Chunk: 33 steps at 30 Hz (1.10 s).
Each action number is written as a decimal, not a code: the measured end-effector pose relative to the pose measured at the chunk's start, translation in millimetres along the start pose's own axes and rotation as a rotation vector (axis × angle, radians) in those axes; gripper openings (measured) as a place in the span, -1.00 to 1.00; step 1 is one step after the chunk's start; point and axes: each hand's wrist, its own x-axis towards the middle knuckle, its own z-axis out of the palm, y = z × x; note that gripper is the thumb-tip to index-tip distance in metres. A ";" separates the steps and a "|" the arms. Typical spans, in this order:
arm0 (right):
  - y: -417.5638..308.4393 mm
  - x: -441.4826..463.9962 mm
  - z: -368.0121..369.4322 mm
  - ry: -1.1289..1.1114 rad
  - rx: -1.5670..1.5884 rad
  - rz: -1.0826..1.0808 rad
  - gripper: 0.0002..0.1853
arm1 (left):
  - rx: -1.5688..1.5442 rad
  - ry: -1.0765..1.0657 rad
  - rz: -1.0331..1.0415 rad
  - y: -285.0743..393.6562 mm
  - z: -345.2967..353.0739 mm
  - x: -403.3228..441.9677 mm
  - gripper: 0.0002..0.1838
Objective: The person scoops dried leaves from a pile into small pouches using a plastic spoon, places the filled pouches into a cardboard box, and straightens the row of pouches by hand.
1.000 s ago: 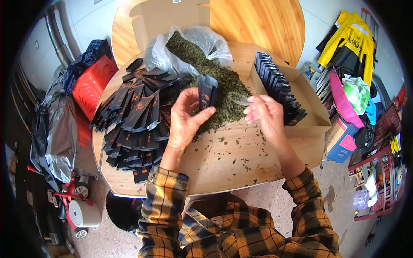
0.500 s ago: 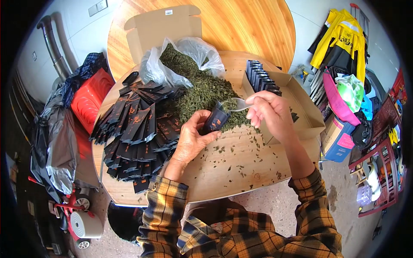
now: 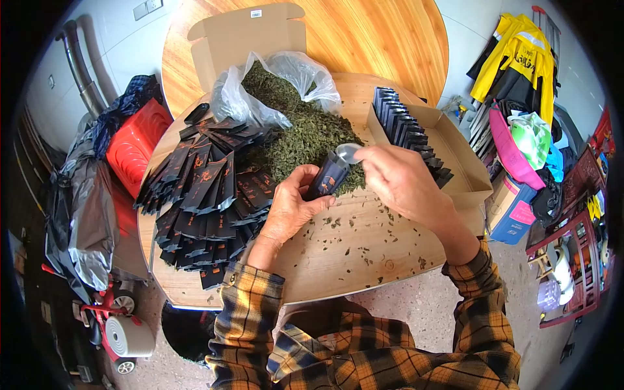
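My left hand is closed around a small black pouch with an orange print, its mouth held open and tilted up to the right. In my right hand is a clear plastic spoon, its bowl at the mouth of the pouch. Just behind the pouch lies a heap of dried green leaves, spilling from a clear plastic bag. Many flat black pouches are spread in a pile left of my left hand. How full the held pouch is, I cannot tell.
A shallow cardboard box on the right holds a row of upright black pouches. Another box's raised cardboard lid stands behind the bag. Leaf crumbs are scattered on the wooden table near its front edge. A red stool is at the left.
My right hand has turned over and moved slightly left and down, tipping the spoon at the pouch mouth. Leaves visible in the spoon before no longer show. My left hand stays nearly still.
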 end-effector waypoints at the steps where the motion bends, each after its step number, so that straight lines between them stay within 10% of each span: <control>1: 0.2 -1.1 -1.5 0.000 0.001 0.000 -0.90 | 0.000 0.001 0.000 -0.1 0.1 0.0 -0.50; 11: 18.9 -46.5 14.9 -0.417 0.671 0.899 -0.64 | -0.318 0.287 0.103 1.8 -18.0 6.1 -0.61; 33: 29.6 -29.4 24.7 0.256 0.761 0.719 -0.70 | -0.167 0.188 0.095 2.5 -9.0 1.5 -0.52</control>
